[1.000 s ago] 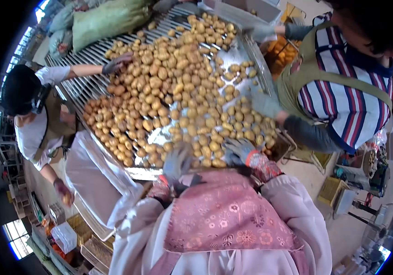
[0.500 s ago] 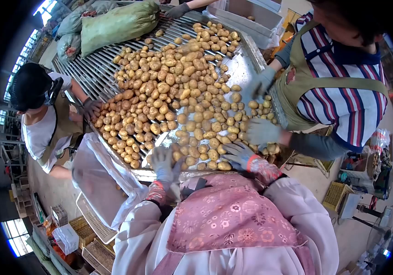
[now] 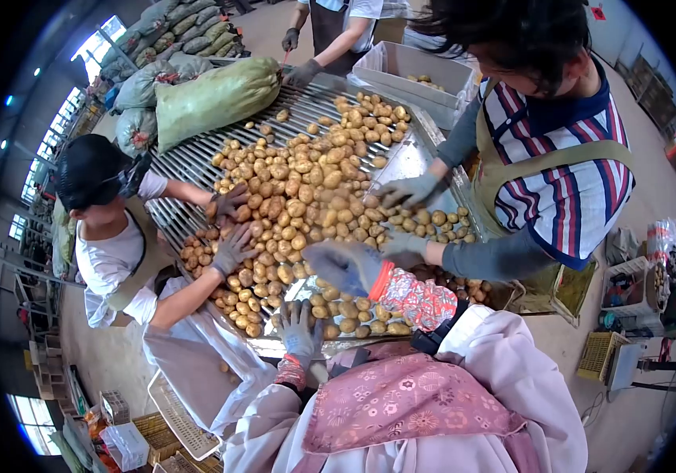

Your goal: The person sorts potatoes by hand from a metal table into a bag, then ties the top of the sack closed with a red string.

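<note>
A big heap of potatoes (image 3: 298, 181) covers the metal-barred sorting table (image 3: 188, 162). My left hand (image 3: 297, 329), in a grey-blue glove, rests at the near edge with its fingers stretched out beside a few potatoes. Over the near part of the heap is my right hand (image 3: 346, 266), gloved too and reaching forward and left. Motion smears its fingers, so whether a potato is in them cannot be made out. Red patterned cuffs cover both my wrists. Bare metal shows between the potatoes near my left hand.
Co-workers' gloved hands touch the heap at the left (image 3: 234, 246) and right (image 3: 407, 191). A full green sack (image 3: 216, 102) lies on the far bars, near another person's hand (image 3: 303, 74). A grey bin (image 3: 413, 65) stands behind; a white cloth sheet (image 3: 196, 355) hangs at the near left.
My right hand has lifted from the near edge and swung forward and left over the potatoes. The left co-worker's hands have reached farther into the heap. My view has shifted slightly.
</note>
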The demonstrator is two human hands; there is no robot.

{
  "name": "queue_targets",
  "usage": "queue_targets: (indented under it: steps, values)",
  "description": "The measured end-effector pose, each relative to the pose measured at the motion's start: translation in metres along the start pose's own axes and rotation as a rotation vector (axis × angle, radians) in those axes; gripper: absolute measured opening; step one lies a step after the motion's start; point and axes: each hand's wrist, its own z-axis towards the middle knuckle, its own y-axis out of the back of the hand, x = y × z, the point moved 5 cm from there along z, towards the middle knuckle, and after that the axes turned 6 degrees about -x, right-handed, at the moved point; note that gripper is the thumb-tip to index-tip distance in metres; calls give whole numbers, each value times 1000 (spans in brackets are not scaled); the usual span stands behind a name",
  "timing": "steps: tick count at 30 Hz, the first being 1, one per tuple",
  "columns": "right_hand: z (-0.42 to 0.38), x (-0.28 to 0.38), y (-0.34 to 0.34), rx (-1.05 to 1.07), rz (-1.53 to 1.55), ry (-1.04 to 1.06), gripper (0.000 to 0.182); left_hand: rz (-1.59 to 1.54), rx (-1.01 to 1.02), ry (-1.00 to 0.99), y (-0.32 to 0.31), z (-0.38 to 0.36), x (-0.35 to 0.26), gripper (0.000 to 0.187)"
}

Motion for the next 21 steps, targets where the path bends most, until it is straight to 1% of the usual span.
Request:
queue_targets:
  steps: [1,2,3,4,5,7,9,10,11,12,13,14,15,16,18,19,21]
  values:
    - [-2,12,-4,29,-111,38,28,-5,-30,-5,3,-1,-1,67]
    - [-6,-8,-10,36,-109,32,28,-7,-25,3,3,-1,1,67]
    - [-16,-47,-23,186,-284,-36,30,-33,-48,-1,4,-1,0,66]
    - [-29,-72,-34,337,-459,-105,32,-59,-69,-7,5,-1,-1,64]
    - [-47,-78,-26,372,-584,-214,34,-68,-83,0,5,-2,-1,63]
    - [-98,-145,-13,571,-1006,-180,33,-56,-87,-2,6,-2,-2,65]
    - [-152,-154,21,526,-1017,271,43,-75,-97,-10,5,-1,1,66]
    - [-171,-160,37,531,-912,289,54,-91,-96,-12,2,-2,2,66]
    - [-187,-164,53,592,-954,213,47,-95,-107,-9,-1,-3,3,67]
    - [-203,-166,72,492,-1058,122,47,-100,-114,-7,-5,-4,5,68]
    - [-203,-148,87,522,-987,85,50,-113,-141,-16,-6,-5,6,68]
    - [-215,-157,107,454,-930,0,54,-129,-175,-28,-6,-3,6,69]
    - [-225,-162,121,397,-996,12,56,-115,-146,-18,-2,-2,3,69]
    - [-227,-152,127,315,-1079,22,48,-112,-130,6,0,-1,2,69]
    - [-222,-153,129,401,-1008,-439,38,-98,-155,-25,2,0,0,68]
    - [-218,-147,120,402,-997,-459,38,-87,-133,-23,1,0,1,66]
    - [-209,-133,112,142,-666,-433,36,-51,-90,-32,-4,-1,1,63]
